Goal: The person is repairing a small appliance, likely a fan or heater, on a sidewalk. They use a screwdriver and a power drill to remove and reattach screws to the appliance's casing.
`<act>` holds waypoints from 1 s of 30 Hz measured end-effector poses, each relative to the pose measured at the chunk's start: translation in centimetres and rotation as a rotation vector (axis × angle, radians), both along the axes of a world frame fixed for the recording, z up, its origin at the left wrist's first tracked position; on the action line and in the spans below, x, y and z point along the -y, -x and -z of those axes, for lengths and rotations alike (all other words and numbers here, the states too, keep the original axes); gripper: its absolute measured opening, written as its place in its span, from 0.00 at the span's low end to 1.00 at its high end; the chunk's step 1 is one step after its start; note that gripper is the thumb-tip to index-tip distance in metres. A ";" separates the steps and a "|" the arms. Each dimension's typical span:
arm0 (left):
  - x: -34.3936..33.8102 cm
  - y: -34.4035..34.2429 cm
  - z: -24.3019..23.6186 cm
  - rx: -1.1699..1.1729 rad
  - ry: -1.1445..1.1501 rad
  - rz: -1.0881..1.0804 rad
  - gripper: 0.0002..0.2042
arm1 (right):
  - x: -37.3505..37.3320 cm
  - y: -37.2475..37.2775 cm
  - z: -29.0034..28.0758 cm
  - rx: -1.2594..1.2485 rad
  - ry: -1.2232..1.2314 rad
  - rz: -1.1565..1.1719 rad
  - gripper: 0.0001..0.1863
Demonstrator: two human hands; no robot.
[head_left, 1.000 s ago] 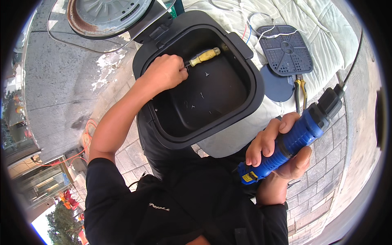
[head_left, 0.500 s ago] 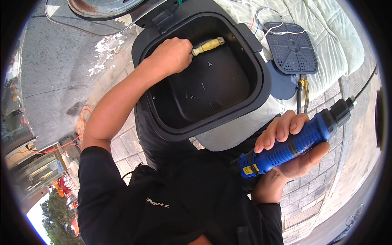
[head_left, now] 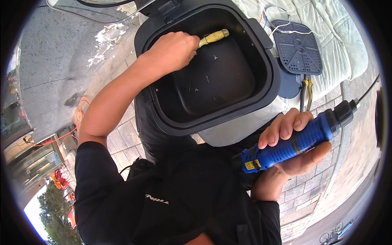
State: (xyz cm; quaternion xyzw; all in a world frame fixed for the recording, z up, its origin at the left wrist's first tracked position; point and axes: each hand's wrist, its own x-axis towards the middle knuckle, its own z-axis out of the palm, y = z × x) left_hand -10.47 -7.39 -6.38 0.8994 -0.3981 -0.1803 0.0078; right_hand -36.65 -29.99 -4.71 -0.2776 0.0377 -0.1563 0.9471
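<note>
My left hand [head_left: 176,51] is closed inside a black square fryer basket [head_left: 228,77], around the near end of a tool with a worn yellowish handle [head_left: 214,38]. The tool's other end is hidden by my fingers. Several small light fragments, perhaps screws or bits of metal, lie on the basket floor. My right hand [head_left: 292,139] wraps round a blue ribbed power tool [head_left: 296,143] with a black nose and a yellow label, held right of the basket. From its nose runs a thin dark rod or cord; I cannot tell which.
Right of the basket, a perforated black plate [head_left: 300,48] and a round dark disc [head_left: 289,83] lie on a pale quilted pad [head_left: 339,41]. Yellow-and-black pliers [head_left: 306,93] sit beside them. Loose wires [head_left: 281,16] cross the plate. An orange cable [head_left: 79,118] lies at the left.
The basket and my left hand with the tool appear slightly higher and further right in the picture; surroundings shift too. Both hands keep their grip.
</note>
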 end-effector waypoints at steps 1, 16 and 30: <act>0.0 0.1 -0.3 -0.080 0.058 0.008 0.05 | 0.0 0.1 0.1 -0.001 0.007 0.002 0.42; 0.4 0.3 -1.3 -0.474 -0.047 0.198 0.07 | 0.0 -0.3 0.6 -0.008 0.085 0.015 0.44; 0.8 2.5 -2.6 -0.560 -0.379 0.156 0.13 | 0.3 -1.3 1.0 0.033 0.127 -0.070 0.40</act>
